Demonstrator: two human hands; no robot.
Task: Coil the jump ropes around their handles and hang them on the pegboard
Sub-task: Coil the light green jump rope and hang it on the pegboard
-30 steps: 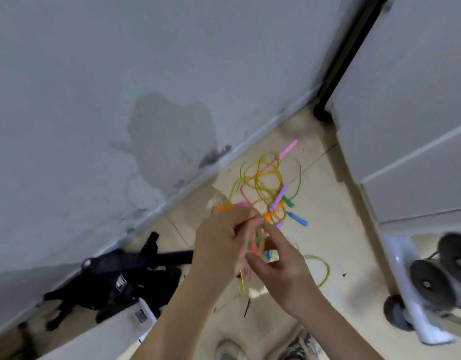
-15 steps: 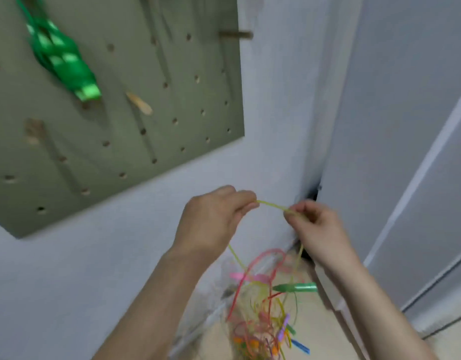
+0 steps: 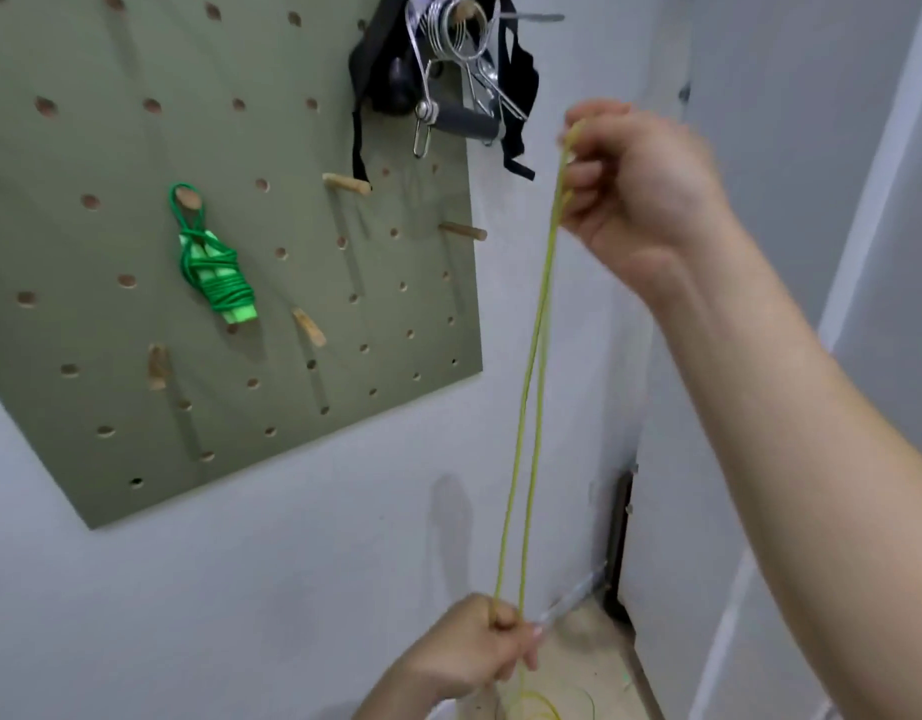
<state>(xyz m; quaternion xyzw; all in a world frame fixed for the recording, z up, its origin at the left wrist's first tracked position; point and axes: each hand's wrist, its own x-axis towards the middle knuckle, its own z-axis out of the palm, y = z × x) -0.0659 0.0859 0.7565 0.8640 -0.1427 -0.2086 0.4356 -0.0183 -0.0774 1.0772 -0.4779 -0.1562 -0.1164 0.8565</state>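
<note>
A yellow jump rope [image 3: 532, 366] runs doubled and taut between my hands. My right hand [image 3: 641, 184] is raised high, fingers curled round its top loop. Low in the frame, my left hand [image 3: 479, 652] grips both strands; more yellow rope trails below it toward the floor. The rope's handles are not in sight. On the olive green pegboard [image 3: 85, 106] a green jump rope [image 3: 217, 275], coiled round its handles, hangs by a loop from a wooden peg.
Several bare wooden pegs [image 3: 347, 184] stick out of the pegboard. A metal spring clamp, a grey grip handle [image 3: 461, 124] and black straps hang at its top right. A white wall is behind, a white cabinet [image 3: 812, 148] on the right, beige floor below.
My view rose from the rope pile on the floor to the pegboard. My right hand lifted high with the yellow rope while my left dropped low, stretching it into two long strands.
</note>
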